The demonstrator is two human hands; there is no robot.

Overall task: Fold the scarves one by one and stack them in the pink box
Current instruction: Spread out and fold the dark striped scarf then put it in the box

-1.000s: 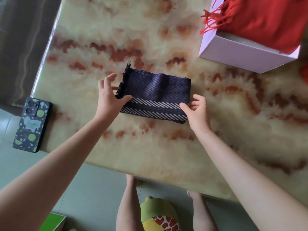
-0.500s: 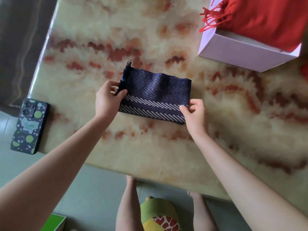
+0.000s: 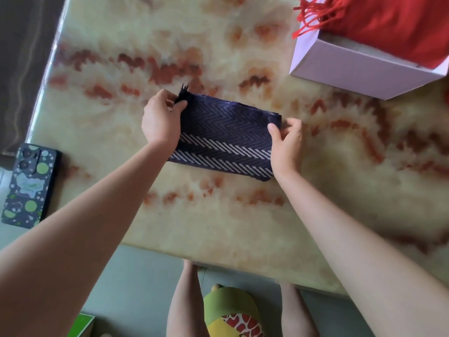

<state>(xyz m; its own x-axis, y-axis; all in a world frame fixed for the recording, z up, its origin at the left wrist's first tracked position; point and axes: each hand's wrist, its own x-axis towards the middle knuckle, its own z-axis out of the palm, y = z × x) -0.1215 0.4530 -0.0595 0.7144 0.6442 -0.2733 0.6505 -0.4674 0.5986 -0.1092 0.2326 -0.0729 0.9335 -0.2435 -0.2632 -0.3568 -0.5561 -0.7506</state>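
Observation:
A folded navy scarf (image 3: 226, 135) with a white chevron pattern lies in the middle of the marbled table (image 3: 218, 227). My left hand (image 3: 161, 117) pinches its fringed left end near the far corner. At the scarf's right edge my right hand (image 3: 286, 144) grips the fold between thumb and fingers. The pink box (image 3: 359, 69) stands at the far right with a folded red scarf (image 3: 393, 23) inside, its fringe hanging over the box's left wall.
A phone (image 3: 29, 186) in a dark spotted case lies at the table's left edge. The table's near edge runs just above my legs and a green and yellow slipper (image 3: 230, 312). A green box corner (image 3: 82, 324) shows on the floor.
Both hands have closed on the scarf's ends and shifted toward its far edge; the left hand went from resting flat on the scarf to pinching the fringed corner.

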